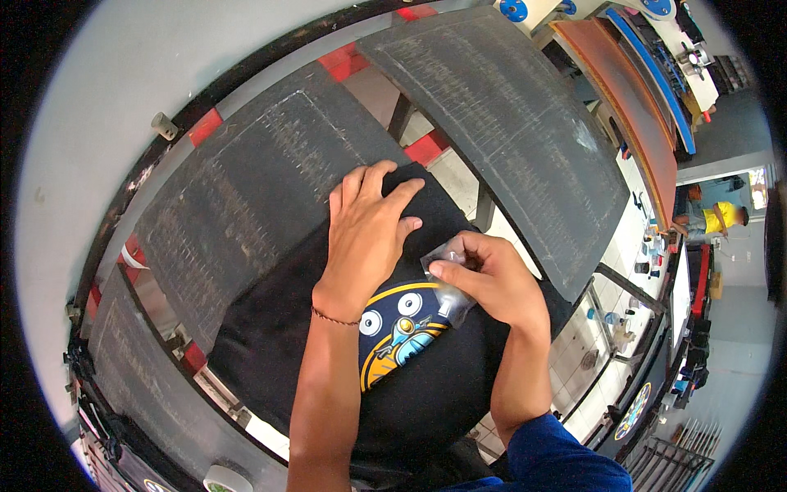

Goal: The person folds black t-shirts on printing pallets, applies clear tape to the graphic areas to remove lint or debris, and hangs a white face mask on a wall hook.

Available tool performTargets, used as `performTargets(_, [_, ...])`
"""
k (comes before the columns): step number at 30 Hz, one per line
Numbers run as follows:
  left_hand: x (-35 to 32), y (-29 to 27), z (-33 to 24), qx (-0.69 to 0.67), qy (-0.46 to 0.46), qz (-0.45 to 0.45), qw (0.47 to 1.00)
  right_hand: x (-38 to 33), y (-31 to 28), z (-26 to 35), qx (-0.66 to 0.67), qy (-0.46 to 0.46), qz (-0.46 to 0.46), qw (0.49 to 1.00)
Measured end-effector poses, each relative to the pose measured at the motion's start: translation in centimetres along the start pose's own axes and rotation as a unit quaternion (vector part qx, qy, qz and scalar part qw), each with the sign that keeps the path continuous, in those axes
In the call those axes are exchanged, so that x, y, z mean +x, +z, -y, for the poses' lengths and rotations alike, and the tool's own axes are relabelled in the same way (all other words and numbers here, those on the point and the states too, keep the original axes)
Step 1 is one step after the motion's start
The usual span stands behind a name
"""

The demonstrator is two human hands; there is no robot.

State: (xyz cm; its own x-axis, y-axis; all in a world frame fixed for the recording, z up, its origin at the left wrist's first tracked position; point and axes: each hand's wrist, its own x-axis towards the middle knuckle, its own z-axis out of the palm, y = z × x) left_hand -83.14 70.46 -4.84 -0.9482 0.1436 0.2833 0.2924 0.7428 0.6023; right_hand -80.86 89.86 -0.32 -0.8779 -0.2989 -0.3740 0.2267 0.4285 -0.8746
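On black shirt (426, 394): left hand (365, 242) flat, fingers spread; right hand (492, 283) pinching clear film (447, 287) w/ fingertips.

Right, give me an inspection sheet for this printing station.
Surface: dark grey platen, scuffed, with a second platen to its right.
Job's things: black shirt laid over the platen; round yellow and blue print facing up; clear film lying on the print, its edge lifted.
Clutter: nothing seen on the platens.
Grippers: left hand pressed flat on the shirt above the print; right hand pinching the film's edge.
Cables: nothing seen.
Surroundings: white tiled floor below; orange and blue boards at upper right; a person in yellow far right; bottles on the floor.
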Motion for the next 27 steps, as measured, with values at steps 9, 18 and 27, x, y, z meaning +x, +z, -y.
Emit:
performTargets(9, [0.7,-0.4,-1.1,-0.028,0.026,-0.054,0.998,1.9,2.1,1.3,-0.33,0.092,-0.081,0.936])
performTargets(18, [0.0,0.2,-0.2,-0.145,-0.002,0.044,0.988,1.4,2.1,0.4,-0.322,0.037,-0.127,0.937])
performTargets(27, [0.0,0.3,0.0,-0.154,-0.004,0.049,0.987,0.7,0.0,-0.4,-0.142,-0.028,-0.082,0.986])
